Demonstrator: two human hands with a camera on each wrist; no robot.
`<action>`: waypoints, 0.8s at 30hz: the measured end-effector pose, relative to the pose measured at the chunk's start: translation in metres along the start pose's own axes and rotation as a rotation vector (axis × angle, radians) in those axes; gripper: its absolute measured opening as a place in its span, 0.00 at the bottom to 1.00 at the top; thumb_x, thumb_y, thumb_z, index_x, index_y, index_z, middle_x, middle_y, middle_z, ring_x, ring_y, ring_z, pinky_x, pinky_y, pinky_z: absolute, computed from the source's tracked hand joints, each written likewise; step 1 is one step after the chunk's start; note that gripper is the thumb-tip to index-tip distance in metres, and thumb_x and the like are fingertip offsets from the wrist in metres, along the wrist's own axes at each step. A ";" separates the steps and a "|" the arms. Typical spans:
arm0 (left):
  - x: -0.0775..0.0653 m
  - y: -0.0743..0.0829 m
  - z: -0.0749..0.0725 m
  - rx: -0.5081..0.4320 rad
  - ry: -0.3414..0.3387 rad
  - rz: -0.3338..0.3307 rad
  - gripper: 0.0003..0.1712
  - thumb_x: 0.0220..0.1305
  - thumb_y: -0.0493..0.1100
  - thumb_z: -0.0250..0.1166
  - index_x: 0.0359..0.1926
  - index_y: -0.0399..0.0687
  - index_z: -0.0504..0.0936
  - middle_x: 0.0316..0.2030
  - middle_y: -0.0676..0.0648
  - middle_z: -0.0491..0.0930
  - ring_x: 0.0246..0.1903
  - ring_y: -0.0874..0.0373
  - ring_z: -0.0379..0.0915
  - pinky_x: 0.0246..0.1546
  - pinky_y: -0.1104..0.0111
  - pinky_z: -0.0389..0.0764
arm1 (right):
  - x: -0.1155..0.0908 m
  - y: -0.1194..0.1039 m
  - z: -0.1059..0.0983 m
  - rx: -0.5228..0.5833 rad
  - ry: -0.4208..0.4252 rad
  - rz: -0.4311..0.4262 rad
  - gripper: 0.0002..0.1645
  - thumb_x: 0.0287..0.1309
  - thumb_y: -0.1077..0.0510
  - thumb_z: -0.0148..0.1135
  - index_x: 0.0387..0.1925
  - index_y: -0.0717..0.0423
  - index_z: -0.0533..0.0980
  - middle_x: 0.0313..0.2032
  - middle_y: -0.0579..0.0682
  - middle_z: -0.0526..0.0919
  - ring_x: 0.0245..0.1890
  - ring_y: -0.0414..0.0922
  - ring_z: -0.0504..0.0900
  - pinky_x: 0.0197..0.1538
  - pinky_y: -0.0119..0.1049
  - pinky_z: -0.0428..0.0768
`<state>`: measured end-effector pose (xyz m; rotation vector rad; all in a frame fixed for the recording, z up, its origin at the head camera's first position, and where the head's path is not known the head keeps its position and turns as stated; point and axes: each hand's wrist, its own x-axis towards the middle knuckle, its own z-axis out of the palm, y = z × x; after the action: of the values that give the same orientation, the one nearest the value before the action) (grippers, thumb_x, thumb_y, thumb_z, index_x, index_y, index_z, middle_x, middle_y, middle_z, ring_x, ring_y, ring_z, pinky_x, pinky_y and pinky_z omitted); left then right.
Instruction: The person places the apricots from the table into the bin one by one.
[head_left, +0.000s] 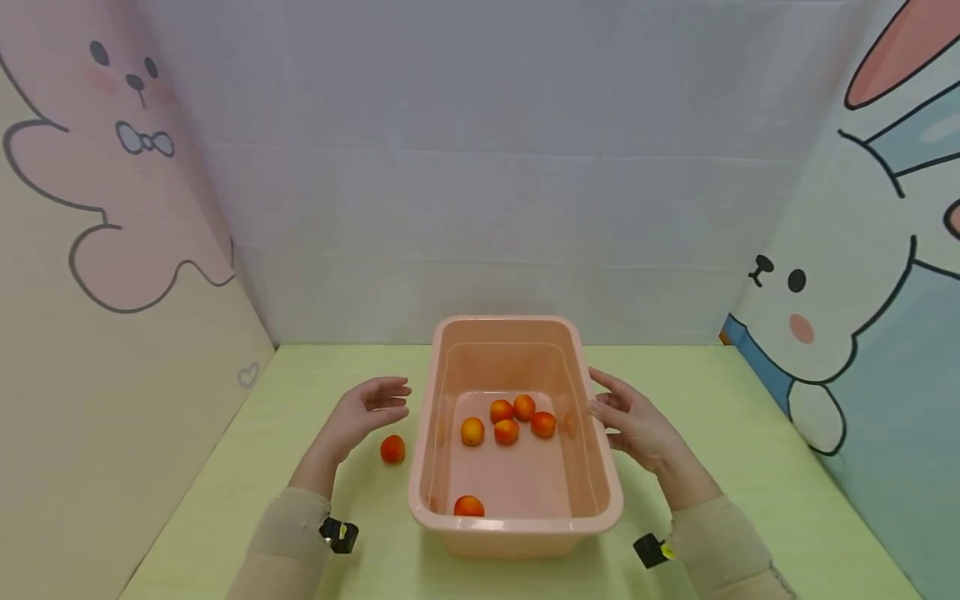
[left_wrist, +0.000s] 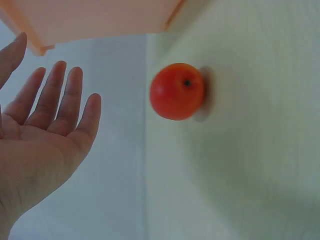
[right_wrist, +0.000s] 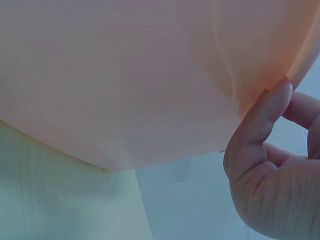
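A pink plastic basin (head_left: 517,525) stands in the middle of the table, holding several small orange-red round fruits (head_left: 506,431). One of them (head_left: 468,506) lies apart at its near end. At the basin's right rim, my right hand (head_left: 637,425) pinches the lip; in the right wrist view the thumb (right_wrist: 262,112) meets the edge with fingers behind it. My left hand (head_left: 363,417) hovers left of the basin, palm facing it, fingers extended and holding nothing. Close below that hand, a single red round fruit (left_wrist: 177,91) with a dark stem spot rests on the table.
The pale yellow-green table (head_left: 360,362) ends at a plain whitish back wall (head_left: 480,183). Side walls carry cartoon animals, a pink one (head_left: 135,167) at left and a white rabbit (head_left: 817,308) at right. A small black device is strapped at each wrist.
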<state>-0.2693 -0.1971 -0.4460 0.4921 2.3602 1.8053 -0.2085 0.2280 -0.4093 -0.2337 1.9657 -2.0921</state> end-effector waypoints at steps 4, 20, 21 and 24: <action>-0.004 -0.020 -0.001 0.015 -0.031 0.003 0.34 0.62 0.37 0.70 0.67 0.37 0.70 0.61 0.33 0.74 0.60 0.34 0.69 0.57 0.57 0.77 | 0.000 0.000 0.000 -0.013 0.007 0.008 0.42 0.73 0.60 0.54 0.77 0.61 0.43 0.43 0.51 0.78 0.36 0.41 0.83 0.38 0.37 0.85; -0.011 -0.065 -0.012 0.079 -0.175 -0.043 0.41 0.55 0.38 0.76 0.67 0.33 0.69 0.65 0.31 0.68 0.65 0.33 0.62 0.64 0.45 0.65 | -0.001 -0.001 0.001 -0.015 0.007 0.013 0.42 0.73 0.60 0.53 0.78 0.61 0.43 0.44 0.52 0.78 0.36 0.41 0.83 0.38 0.37 0.85; -0.011 -0.066 -0.012 0.083 -0.179 -0.048 0.41 0.54 0.38 0.76 0.67 0.33 0.69 0.65 0.31 0.68 0.65 0.33 0.62 0.64 0.45 0.65 | 0.000 -0.001 0.001 -0.016 0.008 0.013 0.42 0.73 0.60 0.53 0.78 0.61 0.43 0.44 0.52 0.78 0.36 0.41 0.83 0.38 0.37 0.85; -0.011 -0.069 -0.013 0.106 -0.182 -0.057 0.41 0.54 0.38 0.77 0.67 0.33 0.70 0.65 0.32 0.69 0.65 0.34 0.63 0.63 0.47 0.68 | 0.000 0.000 0.001 -0.016 0.007 0.011 0.42 0.73 0.60 0.53 0.78 0.61 0.43 0.44 0.52 0.78 0.36 0.41 0.83 0.38 0.37 0.85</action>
<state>-0.2751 -0.2290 -0.5094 0.5691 2.3285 1.5473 -0.2080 0.2271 -0.4090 -0.2179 1.9844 -2.0734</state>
